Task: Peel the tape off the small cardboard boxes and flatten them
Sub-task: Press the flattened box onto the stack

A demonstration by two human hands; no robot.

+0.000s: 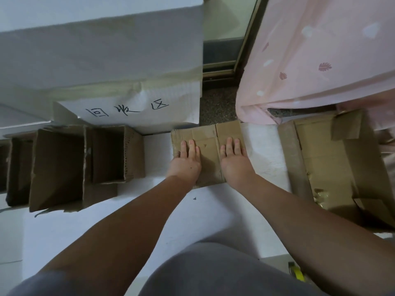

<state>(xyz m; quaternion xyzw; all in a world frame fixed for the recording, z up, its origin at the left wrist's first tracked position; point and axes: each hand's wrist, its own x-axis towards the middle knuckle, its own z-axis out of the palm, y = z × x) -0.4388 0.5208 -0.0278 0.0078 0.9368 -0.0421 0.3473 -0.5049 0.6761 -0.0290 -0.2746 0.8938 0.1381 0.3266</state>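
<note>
- Nearest you, grey-clad knees fill the bottom of the view, and both bare forearms reach forward from them over a white sheet spread on the floor.
- A yellow-and-black tool lies just outside your right forearm, partly hidden; you cannot tell what it is.
- Your left hand lies palm down on the left half of the flattened cardboard box, fingers straight and together; this grip is fully spread and closes round nothing.
- Your right hand lies the same way on the right half, just across the centre crease from the left hand, fingers straight, pressing flat with nothing held.
- The flattened cardboard box sits directly under both palms on the white sheet, its far edge reaching beyond your fingertips.
- Left of your left hand, apart from it, a row of open small boxes lies on its sides with the dark openings facing you, the boxes touching one another.
- Right of your right hand, past a strip of bare white sheet, a larger open carton stands with flaps spread and scraps of tape inside.
- Beyond your left hand, a white box bears the handwritten characters 回收区.
- Beyond your right hand, a pink patterned bedsheet hangs down to the speckled floor.
- Farthest, between the white box and the bedsheet, a glass door frame shows.
</note>
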